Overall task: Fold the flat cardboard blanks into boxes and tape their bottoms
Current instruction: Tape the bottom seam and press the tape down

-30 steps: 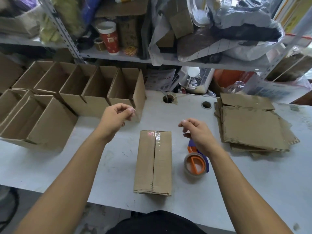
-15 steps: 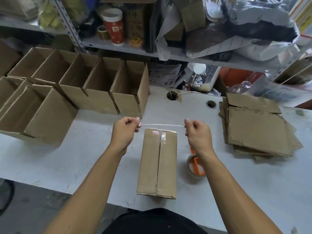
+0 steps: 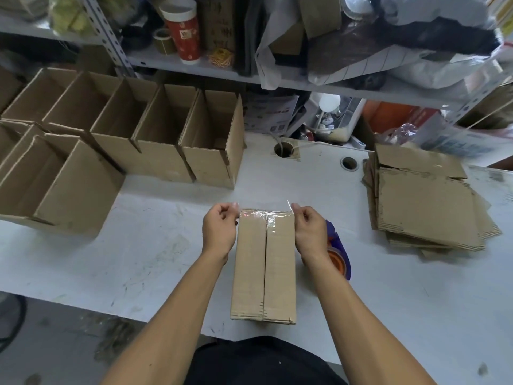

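Observation:
A folded cardboard box lies bottom-up on the white table, its two flaps meeting along a centre seam. A strip of clear tape lies across the box's far end. My left hand pinches the strip's left end at the box's far left corner. My right hand pinches its right end at the far right corner. An orange and blue tape dispenser rests on the table just right of the box, partly hidden by my right wrist.
Several open folded boxes stand in rows at the back left. A stack of flat cardboard blanks lies at the right. Two cable holes pierce the table's far side. A cluttered metal shelf rises behind.
My hands pulled a tape strip taut above the box's far end, then lowered it onto the flaps and moved down to the box's far corners.

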